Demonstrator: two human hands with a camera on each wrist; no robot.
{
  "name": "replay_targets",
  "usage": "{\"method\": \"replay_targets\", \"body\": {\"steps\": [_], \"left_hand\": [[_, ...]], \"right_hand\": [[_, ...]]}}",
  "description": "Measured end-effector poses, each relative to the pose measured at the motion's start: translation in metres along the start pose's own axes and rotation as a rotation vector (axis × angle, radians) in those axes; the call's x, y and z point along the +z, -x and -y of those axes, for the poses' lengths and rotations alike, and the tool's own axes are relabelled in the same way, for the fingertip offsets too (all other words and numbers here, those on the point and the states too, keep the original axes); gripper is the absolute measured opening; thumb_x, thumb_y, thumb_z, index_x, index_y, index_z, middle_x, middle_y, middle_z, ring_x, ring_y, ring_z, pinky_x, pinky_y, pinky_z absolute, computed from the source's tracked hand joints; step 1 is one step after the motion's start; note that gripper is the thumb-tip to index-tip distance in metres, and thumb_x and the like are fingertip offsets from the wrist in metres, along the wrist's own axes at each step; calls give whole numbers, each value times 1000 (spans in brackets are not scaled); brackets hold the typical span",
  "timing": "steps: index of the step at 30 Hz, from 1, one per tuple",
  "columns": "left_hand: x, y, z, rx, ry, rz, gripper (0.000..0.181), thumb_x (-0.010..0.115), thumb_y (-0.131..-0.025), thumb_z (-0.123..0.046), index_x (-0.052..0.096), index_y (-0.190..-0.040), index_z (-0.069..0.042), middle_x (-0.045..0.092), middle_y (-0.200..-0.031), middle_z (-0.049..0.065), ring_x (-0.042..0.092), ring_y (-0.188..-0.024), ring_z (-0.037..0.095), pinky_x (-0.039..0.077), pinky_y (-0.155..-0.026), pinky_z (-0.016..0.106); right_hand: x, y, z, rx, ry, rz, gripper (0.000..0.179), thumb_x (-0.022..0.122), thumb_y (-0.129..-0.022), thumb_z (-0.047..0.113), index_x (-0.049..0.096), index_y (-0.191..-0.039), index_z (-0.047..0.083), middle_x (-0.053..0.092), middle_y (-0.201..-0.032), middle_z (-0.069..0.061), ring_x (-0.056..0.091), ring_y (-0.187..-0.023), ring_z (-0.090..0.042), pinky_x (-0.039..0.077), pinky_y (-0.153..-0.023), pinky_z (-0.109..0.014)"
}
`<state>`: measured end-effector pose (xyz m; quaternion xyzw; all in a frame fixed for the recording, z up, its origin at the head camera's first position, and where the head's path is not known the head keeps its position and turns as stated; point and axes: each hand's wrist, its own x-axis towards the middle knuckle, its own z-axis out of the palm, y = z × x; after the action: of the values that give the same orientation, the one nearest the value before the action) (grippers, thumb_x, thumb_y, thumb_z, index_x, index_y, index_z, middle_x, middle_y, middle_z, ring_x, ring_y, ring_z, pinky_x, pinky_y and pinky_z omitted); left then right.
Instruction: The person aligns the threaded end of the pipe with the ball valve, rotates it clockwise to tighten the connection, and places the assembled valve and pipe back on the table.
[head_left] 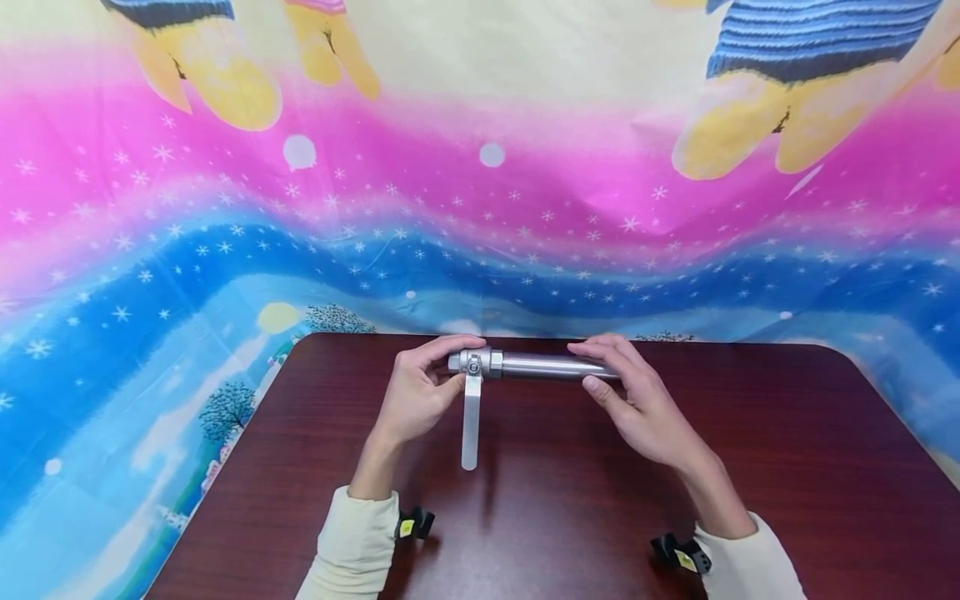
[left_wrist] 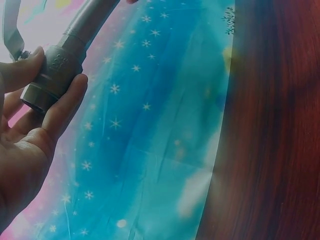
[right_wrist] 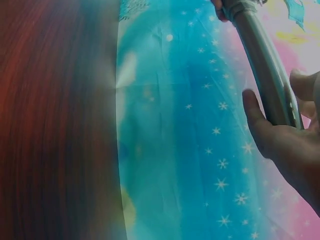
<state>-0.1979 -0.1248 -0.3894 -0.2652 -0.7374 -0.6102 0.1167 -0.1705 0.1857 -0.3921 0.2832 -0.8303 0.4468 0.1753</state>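
A metal ball valve (head_left: 474,362) with a long flat lever handle (head_left: 470,425) is joined to a smooth steel pipe (head_left: 543,365). Both are held above the table, the pipe pointing right and the handle hanging toward me. My left hand (head_left: 416,396) pinches the valve body between thumb and fingers; its hex end (left_wrist: 37,96) shows in the left wrist view. Around the pipe's far end lies my right hand (head_left: 641,408), its thumb and fingers on opposite sides. In the right wrist view a gap shows between the thumb (right_wrist: 254,107) and the pipe.
Below the hands is a dark red-brown wooden table (head_left: 555,508) with rounded far corners. A printed cloth backdrop (head_left: 480,208) in pink and blue with snowflakes hangs behind it and along its left side. Black straps (head_left: 416,523) are on both cream-sleeved wrists.
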Motion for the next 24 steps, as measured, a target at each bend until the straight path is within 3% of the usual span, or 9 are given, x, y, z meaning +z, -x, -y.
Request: {"method": "replay_targets", "body": {"steps": [4,9,18,24], "left_hand": [[0,-1,-1,-2,-7,-1,49,64,-84,19,77,-127,-3,74,-129,18,65,-89,16,55,-72,20],[1,-1,-1,3,-9,2,49,65,-84,18,77,-127,-3,74,-128,18,65,-88,16,55,-72,20],[-1,0,0,0,3,11,47,65,-85,16,76,-127,-2,74,-128,19,66,-87,22,54,-72,21],[-1,0,-2,0,13,12,47,64,-86,17,76,-127,-1,74,-128,20,63,-86,11,53,-71,20]], "right_hand": [[1,-1,1,25,-71,-15,48,69,-95,-13,70,-136,11,56,-142,-6,48,-131,-5,45,-100,-9],[1,-1,3,20,-74,-30,45,70,-90,-18,75,-125,9,58,-130,-5,53,-121,-5,52,-91,-10],[-1,-1,3,3,2,-32,49,72,-92,-14,75,-131,15,65,-128,-2,56,-117,-3,49,-91,-9],[-2,-3,4,-15,18,-32,45,72,-94,-10,75,-133,13,68,-127,-3,58,-118,-4,46,-94,-10]]}}
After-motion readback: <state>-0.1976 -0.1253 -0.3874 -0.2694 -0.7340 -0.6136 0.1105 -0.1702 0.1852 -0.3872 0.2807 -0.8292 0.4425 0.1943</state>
